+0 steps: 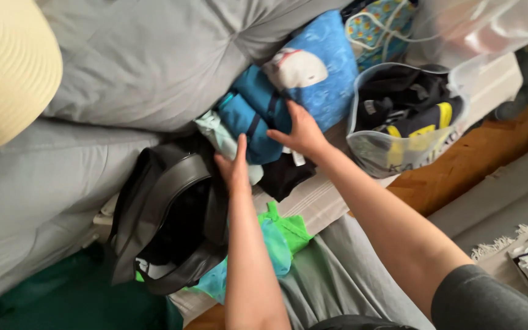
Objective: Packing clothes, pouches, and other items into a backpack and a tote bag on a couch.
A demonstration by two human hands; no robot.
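Note:
My left hand (233, 166) presses flat against a folded pale mint cloth (221, 133), with its fingers together and pointing up. My right hand (302, 131) lies on a rolled teal-blue garment (253, 116) and grips its right side. Under the roll sits a black piece of clothing (283, 175). A black bag (169, 220) gapes open just left of my left wrist.
Grey cushions (148, 61) fill the back and left. A blue printed pillow (325, 73) and a clear zip pouch of dark clothes (404, 119) lie to the right. Green and turquoise fabric (279, 241) lies under my left forearm. A straw hat (7, 67) sits top left.

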